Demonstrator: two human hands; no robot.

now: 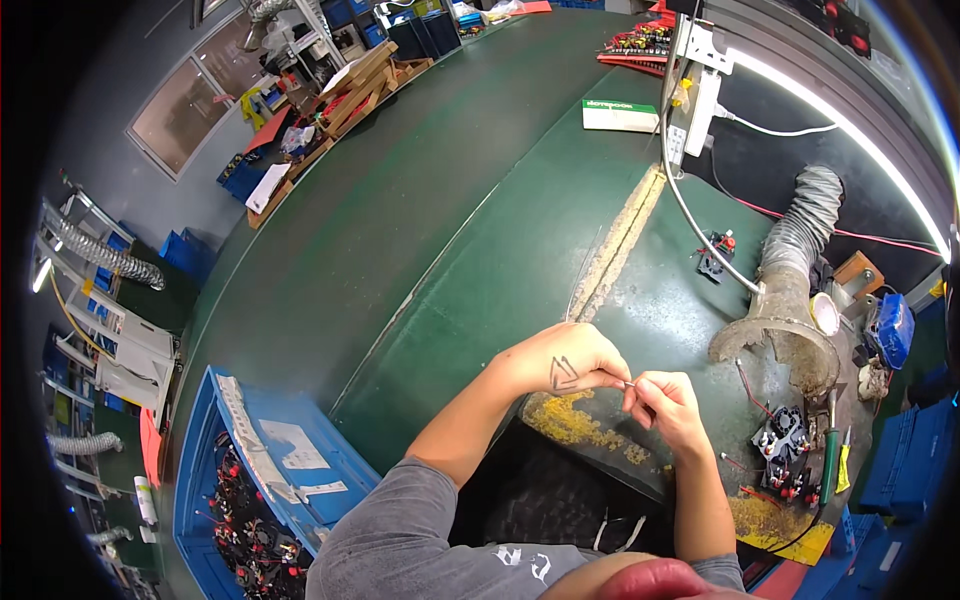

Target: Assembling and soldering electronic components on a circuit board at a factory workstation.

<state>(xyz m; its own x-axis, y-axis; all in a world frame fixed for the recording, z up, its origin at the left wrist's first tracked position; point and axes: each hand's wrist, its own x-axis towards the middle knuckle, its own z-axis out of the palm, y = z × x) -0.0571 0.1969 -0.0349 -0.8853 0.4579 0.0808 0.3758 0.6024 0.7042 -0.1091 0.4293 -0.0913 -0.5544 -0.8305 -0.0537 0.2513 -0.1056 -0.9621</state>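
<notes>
My left hand (580,362) and my right hand (668,405) meet over the near edge of the green bench (470,340). Both are closed in pinches, fingertips almost touching. A tiny, thin piece shows between them, too small to name. From beside my left hand a thin strand (572,305) runs up over the bench; whether the fingers hold it is hidden. Right of my right hand lie black fans (785,440) with wires and small red and white parts. Beside them is a soldering iron (830,462) with a green handle.
A blue bin (205,500) full of black wired parts stands at my left. A grey flexible duct with a flared hood (775,320) rises on the right. Farther back are another black part (716,256), a green and white notebook (620,115) and a bright lamp tube (850,140).
</notes>
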